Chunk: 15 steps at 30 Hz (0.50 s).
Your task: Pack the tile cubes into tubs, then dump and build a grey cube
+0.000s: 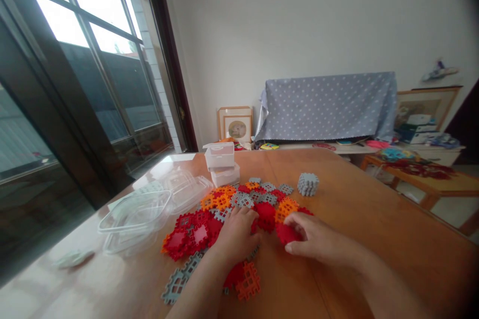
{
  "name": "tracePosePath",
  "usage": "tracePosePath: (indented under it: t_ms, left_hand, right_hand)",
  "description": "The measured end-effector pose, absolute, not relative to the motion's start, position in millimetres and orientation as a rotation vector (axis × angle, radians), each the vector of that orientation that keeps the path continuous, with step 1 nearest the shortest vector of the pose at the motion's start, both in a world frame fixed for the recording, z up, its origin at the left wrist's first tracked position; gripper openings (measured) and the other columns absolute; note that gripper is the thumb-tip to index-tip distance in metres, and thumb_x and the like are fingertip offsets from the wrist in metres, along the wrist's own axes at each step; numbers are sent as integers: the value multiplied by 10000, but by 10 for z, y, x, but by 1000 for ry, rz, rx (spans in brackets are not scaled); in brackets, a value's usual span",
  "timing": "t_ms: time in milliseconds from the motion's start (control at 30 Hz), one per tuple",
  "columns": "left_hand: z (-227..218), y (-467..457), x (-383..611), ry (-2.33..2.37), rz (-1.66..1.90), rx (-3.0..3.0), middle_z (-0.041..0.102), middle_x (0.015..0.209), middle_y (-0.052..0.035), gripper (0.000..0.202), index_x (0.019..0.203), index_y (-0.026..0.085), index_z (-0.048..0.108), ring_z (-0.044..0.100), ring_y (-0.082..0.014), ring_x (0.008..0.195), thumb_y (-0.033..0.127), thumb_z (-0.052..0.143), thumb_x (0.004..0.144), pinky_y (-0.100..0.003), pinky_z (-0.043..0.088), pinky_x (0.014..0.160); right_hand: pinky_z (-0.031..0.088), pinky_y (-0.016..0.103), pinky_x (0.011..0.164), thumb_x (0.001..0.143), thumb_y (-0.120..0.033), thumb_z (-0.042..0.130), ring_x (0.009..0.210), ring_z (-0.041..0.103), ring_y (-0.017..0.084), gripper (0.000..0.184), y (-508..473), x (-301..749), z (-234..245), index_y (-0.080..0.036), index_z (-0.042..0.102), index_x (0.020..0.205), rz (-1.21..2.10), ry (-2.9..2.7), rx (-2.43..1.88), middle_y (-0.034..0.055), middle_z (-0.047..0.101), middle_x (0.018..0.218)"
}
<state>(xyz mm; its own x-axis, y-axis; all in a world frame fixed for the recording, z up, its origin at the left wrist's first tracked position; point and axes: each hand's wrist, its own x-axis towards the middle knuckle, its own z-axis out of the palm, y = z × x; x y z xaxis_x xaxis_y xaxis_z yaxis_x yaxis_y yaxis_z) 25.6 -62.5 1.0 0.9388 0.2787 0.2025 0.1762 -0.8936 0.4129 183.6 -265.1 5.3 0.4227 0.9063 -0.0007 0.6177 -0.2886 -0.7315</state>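
Observation:
A pile of toothed plastic interlocking tiles in red, orange and grey lies on the wooden table. My left hand rests on the middle of the pile, its fingers apart and bent over red tiles and grey tiles. At the pile's right edge, my right hand pinches a red tile between thumb and fingers. An orange tile lies just beyond it. Nearer me, partly behind my left forearm, are another orange tile and some grey tiles. A neat stack of grey tiles stands apart at the right.
Clear plastic containers and lids lie left of the pile. Two small white boxes are stacked behind it. A crumpled pale item sits at the left. Beyond the table stand a cloth-covered object and a low wooden table.

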Motion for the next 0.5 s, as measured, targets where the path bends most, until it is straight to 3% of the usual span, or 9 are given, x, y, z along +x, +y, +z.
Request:
tracePosePath:
  t_ms: [167, 333, 500]
  left_hand:
    - [18, -561, 231, 313, 354, 2782, 659, 1120, -73, 322, 1049, 240, 677, 566, -275, 1098, 129, 586, 760, -371, 436, 954]
    - [31, -536, 216, 346, 358, 2830, 659, 1063, -74, 240, 976, 229, 647, 573, -259, 1043, 121, 542, 789, -357, 446, 920]
    - [27, -545, 215, 361, 350, 2844, 659, 1022, -77, 203, 902, 226, 632, 583, -248, 988, 101, 520, 788, -345, 445, 881]
  right_hand:
    - [436, 298, 765, 687, -344, 827, 926, 584, 219, 376, -2565, 1509, 92, -249, 666, 1012, 592, -1583, -2108, 21, 648, 1043]
    - [430, 366, 883, 760, -467, 790, 1041, 581, 285, 462, -2495, 1497, -4, -242, 684, 1149, 410, -1561, -2246, 91, 625, 1146]
    - [429, 325, 780, 784, -500, 773, 949, 603, 253, 418, -2490, 1603, -105, -242, 686, 1101, 405, -1520, -2242, 72, 642, 1091]
